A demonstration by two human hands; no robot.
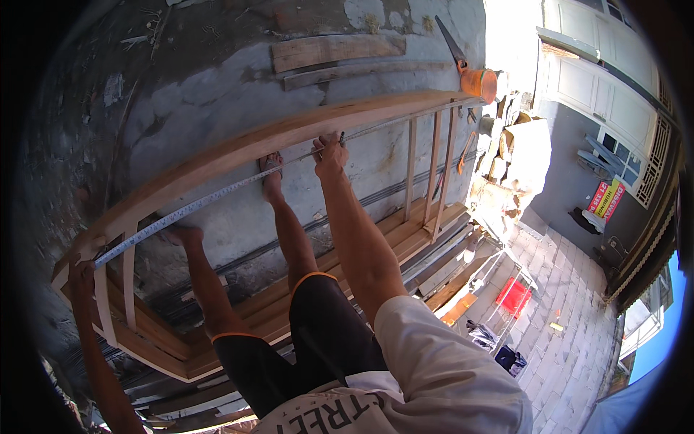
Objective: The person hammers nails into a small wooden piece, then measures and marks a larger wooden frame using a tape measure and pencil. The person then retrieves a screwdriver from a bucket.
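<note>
A long wooden frame [238, 148] with thin upright slats lies across the concrete floor below me. A metal measuring tape [210, 199] is stretched along its far rail. My left hand [81, 254] presses the tape's end against the frame's left corner. My right hand [330, 153] holds a small dark pencil and pins the tape to the rail near the middle. My legs and sandalled feet [271, 173] stand inside the frame.
Loose planks [336, 52] lie on the floor beyond the frame. A hand saw [452, 45] and an orange bucket [480, 82] sit at the frame's right end. More timber, a red crate [513, 295] and clutter lie to the right on paving.
</note>
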